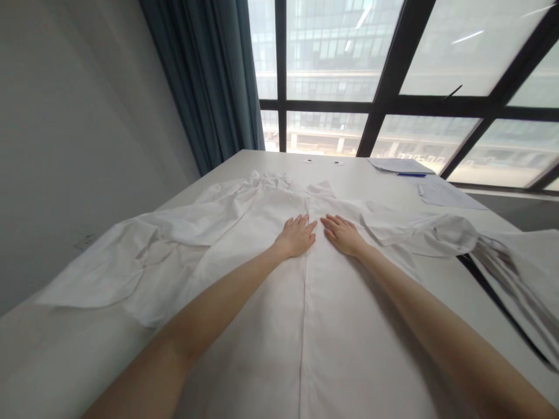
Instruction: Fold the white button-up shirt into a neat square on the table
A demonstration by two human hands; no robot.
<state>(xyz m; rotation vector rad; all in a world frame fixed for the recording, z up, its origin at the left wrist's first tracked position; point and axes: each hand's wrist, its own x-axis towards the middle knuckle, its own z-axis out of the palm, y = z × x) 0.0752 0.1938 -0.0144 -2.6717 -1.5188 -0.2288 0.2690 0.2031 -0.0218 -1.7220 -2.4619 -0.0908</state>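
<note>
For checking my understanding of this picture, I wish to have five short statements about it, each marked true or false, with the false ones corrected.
1. The left hand and the right hand rest on a white garment. True.
2. The left hand is clenched into a fist. False: it is open on the cloth.
3. A blue pen lies on the far part of the table. True.
4. The right hand holds a pen. False: it touches the garment.
5. A curtain hangs left of the window panes. True.
</note>
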